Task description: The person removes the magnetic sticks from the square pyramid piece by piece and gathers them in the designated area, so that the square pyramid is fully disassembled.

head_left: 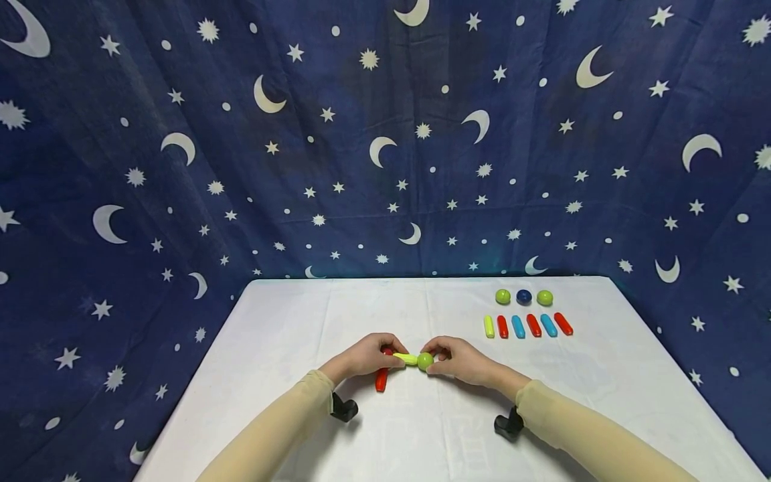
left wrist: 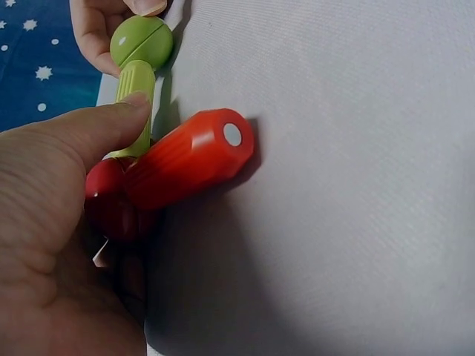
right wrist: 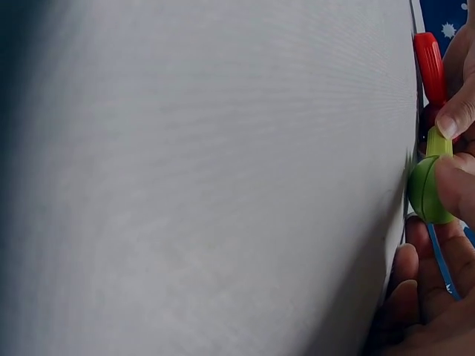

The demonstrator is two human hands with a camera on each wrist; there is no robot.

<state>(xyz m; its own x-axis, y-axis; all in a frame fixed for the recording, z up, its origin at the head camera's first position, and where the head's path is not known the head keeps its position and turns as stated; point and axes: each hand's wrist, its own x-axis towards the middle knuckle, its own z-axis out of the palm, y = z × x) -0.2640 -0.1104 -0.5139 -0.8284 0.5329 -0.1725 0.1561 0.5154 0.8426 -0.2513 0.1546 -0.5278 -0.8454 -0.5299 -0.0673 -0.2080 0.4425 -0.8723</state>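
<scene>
My left hand [head_left: 369,355] pinches a yellow-green ribbed rod [left wrist: 136,81] between thumb and fingers. One end of this rod meets a dark red ball [left wrist: 111,204], and a red rod [left wrist: 194,159] with a pale round tip sticks out from the same ball toward the front. At the rod's other end is a green ball [head_left: 425,362], touching it. The thumb and fingers of my right hand [head_left: 464,361] grip that green ball, as the right wrist view also shows. Part of the red ball is hidden behind the left hand.
At the back right of the white table [head_left: 289,321] lie two green balls [head_left: 502,296] and a dark blue ball [head_left: 524,297] in a row. In front of them is a row of several rods [head_left: 519,327], yellow, red and blue. A starry curtain [head_left: 337,147] stands behind.
</scene>
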